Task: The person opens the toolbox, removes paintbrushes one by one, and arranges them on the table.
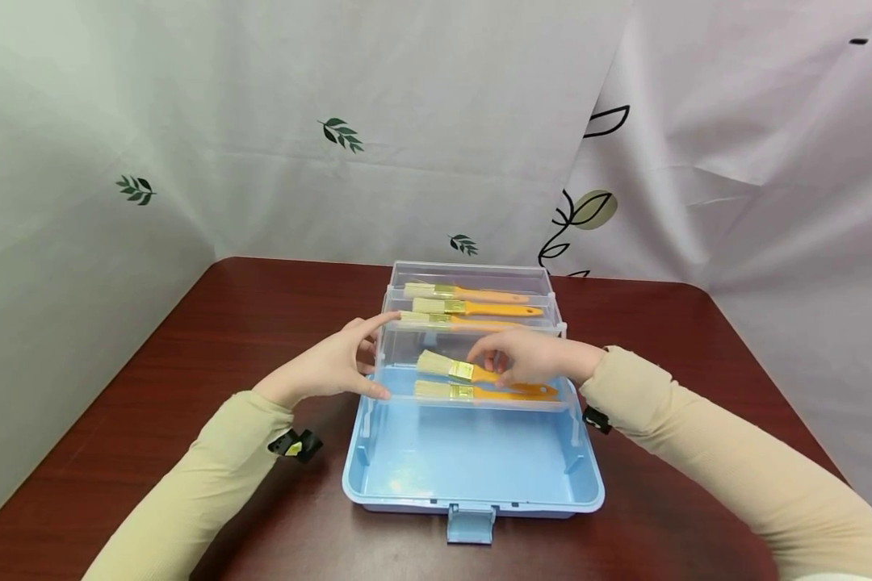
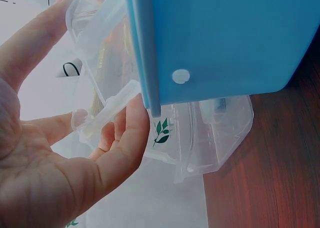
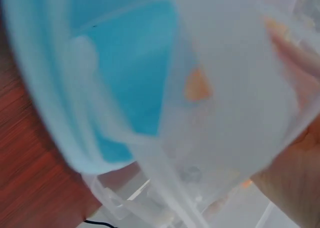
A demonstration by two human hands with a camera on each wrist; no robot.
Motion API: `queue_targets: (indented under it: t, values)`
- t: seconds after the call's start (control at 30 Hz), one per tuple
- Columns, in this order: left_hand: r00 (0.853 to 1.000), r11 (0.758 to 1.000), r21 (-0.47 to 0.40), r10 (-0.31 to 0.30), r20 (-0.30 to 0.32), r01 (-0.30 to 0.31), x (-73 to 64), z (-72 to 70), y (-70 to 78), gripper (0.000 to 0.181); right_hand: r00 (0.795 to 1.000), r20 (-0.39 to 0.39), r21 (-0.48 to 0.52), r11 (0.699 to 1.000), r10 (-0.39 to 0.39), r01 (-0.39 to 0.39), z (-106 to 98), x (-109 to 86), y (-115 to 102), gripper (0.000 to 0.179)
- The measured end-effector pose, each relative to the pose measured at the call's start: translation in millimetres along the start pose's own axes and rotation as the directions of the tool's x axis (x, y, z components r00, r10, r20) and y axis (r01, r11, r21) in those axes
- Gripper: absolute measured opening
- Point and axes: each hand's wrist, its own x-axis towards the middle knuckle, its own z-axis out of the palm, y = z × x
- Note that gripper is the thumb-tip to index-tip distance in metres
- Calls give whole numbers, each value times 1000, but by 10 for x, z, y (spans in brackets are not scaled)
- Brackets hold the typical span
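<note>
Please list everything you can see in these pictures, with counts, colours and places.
Box: one, light blue, open on the table
Latch: one, light blue, front of the box
Trays: at least two, clear, stepped up above the box
Brushes: five visible, orange handles and pale bristles, two in the front tray, three further back
Table: one, reddish brown, under the box
Sheet backdrop: white with leaf prints, behind and beside the table
Black devices: two, one at each wrist
Sleeves: two, beige, on both arms
Left hand: one, bare, at the trays' left end
Right hand: one, bare, at a front brush's handle
</note>
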Motion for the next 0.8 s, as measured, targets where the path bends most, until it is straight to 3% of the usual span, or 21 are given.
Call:
queue_targets:
  t: [0.4, 0.8]
  values:
    - [1000, 1000, -9, 4, 4, -4, -10, 4, -14, 108, 1000, -22, -109, 994, -18, 16, 30, 7, -49, 45]
    - [1000, 1000, -19, 2, 0, -2, -15, 5, -2, 109, 1000, -14, -119, 993, -14, 12, 35, 5, -55, 44]
